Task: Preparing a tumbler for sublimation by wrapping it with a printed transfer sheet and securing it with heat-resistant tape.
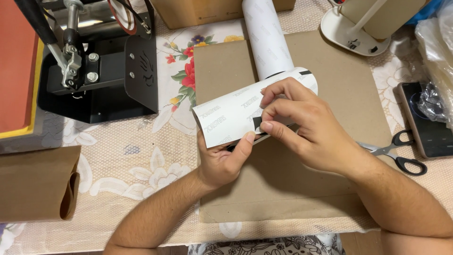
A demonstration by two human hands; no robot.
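The left hand grips the lower edge of a curled white sheet with a black inner face, thumb pressed on top, above a brown cardboard sheet on the floral tablecloth. The right hand pinches the sheet's edge between thumb and fingertips. A white roll lies just behind, scissors lie to the right, and a black press machine stands at the left

**Boxes and a dark screen**

A brown cardboard box stands at the top edge of the surface, flat-sided and plain. A phone lies at the right side, a long rectangle with a black, dark screen. A clear crinkly plastic bag sits just beside it.
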